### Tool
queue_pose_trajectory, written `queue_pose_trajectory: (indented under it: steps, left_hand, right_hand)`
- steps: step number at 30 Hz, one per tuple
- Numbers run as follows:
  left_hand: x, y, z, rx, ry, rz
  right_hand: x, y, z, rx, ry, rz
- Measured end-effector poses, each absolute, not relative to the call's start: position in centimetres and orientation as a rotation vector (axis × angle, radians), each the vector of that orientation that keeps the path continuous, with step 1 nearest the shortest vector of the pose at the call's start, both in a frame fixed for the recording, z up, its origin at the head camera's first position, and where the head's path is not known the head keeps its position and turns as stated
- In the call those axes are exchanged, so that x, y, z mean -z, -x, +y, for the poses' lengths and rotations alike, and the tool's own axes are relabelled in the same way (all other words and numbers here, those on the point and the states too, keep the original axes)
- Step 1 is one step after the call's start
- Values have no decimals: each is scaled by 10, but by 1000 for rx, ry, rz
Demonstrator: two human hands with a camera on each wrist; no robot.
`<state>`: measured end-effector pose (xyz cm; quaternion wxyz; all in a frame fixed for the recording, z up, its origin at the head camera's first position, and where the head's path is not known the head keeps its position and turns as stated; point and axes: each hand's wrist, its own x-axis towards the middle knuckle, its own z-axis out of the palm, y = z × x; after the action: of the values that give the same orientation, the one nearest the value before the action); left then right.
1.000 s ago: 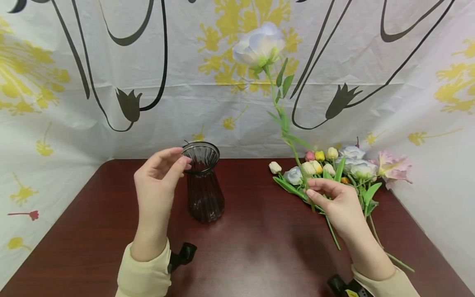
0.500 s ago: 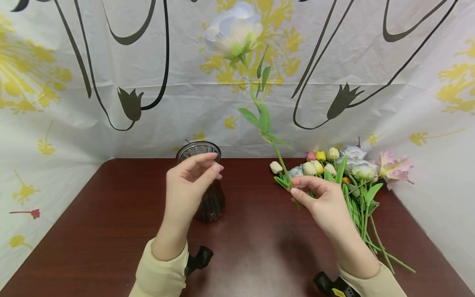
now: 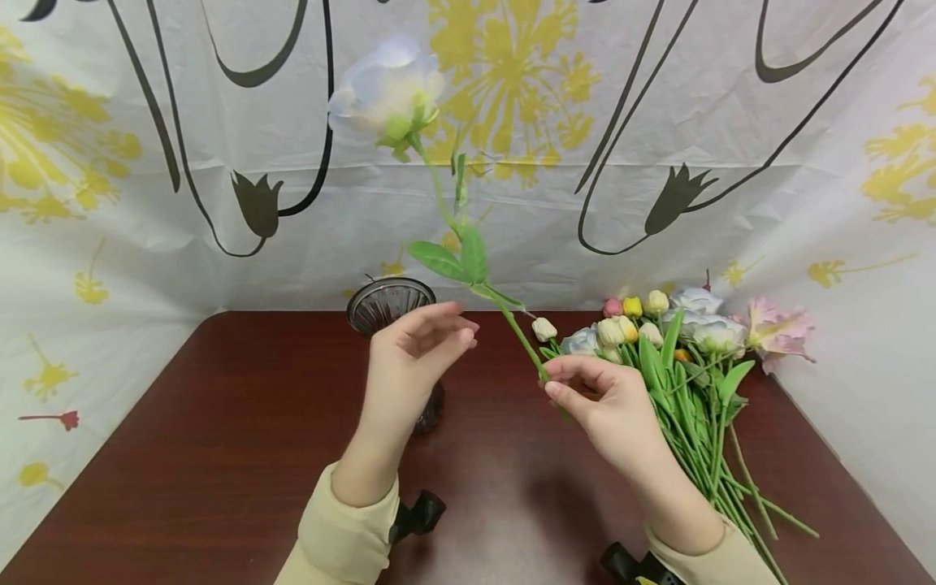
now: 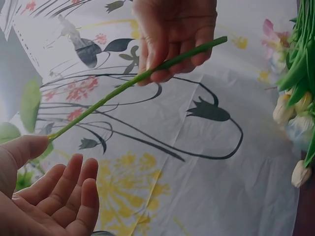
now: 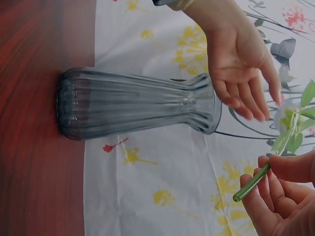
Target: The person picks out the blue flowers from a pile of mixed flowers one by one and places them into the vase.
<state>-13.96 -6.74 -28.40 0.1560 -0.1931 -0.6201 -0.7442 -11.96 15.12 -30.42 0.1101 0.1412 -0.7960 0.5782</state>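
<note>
My right hand (image 3: 607, 406) pinches the lower stem of a long pale blue and white flower (image 3: 391, 93), whose bloom leans up and left. Green leaves (image 3: 471, 253) grow midway along its stem. My left hand (image 3: 409, 366) is raised left of the stem, fingers loosely bent and holding nothing; the right wrist view shows a gap between them. In the left wrist view its thumb overlaps the stem (image 4: 113, 93), and contact is unclear. Behind the left hand stands a ribbed dark glass vase (image 3: 369, 309), partly hidden in the head view but whole, upright glass (image 5: 133, 105) in the right wrist view.
Several other flowers (image 3: 702, 333), white, yellow, pink and pale blue, lie in a pile at the right of the dark red-brown table (image 3: 219, 455). A white printed cloth (image 3: 292, 268) hangs behind the table and along its sides.
The right hand has carried the flower leftward, its bloom tilting further left. My left hand has moved right, from beside the vase rim to in front of the vase and nearer the stem.
</note>
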Motion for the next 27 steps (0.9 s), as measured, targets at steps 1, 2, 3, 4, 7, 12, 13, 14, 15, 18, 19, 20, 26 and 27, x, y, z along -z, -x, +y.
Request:
queue_pose_trajectory:
  steps: [1, 2, 3, 4, 7, 12, 13, 14, 15, 18, 19, 20, 26, 27]
  left_hand:
    - [285, 140, -66, 2140, 558, -1777]
    - [286, 141, -65, 2144, 561, -1782]
    - [287, 141, -64, 2146, 561, -1790]
    - [287, 141, -63, 2145, 558, -1799]
    - [287, 141, -61, 2124, 531, -1835]
    - [288, 140, -58, 2142, 479, -1851]
    - [288, 140, -58, 2147, 471, -1851]
    - [288, 141, -57, 2152, 472, -1848]
    - [289, 141, -57, 2150, 474, -1849]
    - [289, 140, -57, 2131, 476, -1849]
    - [289, 140, -57, 2125, 480, -1845]
    - [289, 141, -57, 2118, 481, -1843]
    - [289, 141, -58, 2076, 469, -1839]
    - [289, 141, -58, 2071, 468, -1839]
  right_hand:
    - [305, 119, 150, -1702, -415, -2344]
    - [305, 119, 149, -1697, -419, -2353]
    - [306, 118, 148, -1695, -420, -2359]
    - [307, 118, 147, -1686, -419, -2372]
    - [309, 119, 145, -1674, -421, -2401]
    - [313, 119, 142, -1653, -452, -2419]
    - [313, 119, 141, -1653, -460, -2419]
    - [314, 119, 141, -1654, -466, -2417]
    - [314, 119, 140, -1656, -472, -2415]
    - [314, 118, 138, -1666, -476, -2414]
    - [315, 118, 137, -1668, -475, -2415]
    - [315, 118, 136, -1667, -476, -2414]
    - [318, 117, 134, -1700, -477, -2409]
    - [318, 117, 134, -1708, -478, -2410]
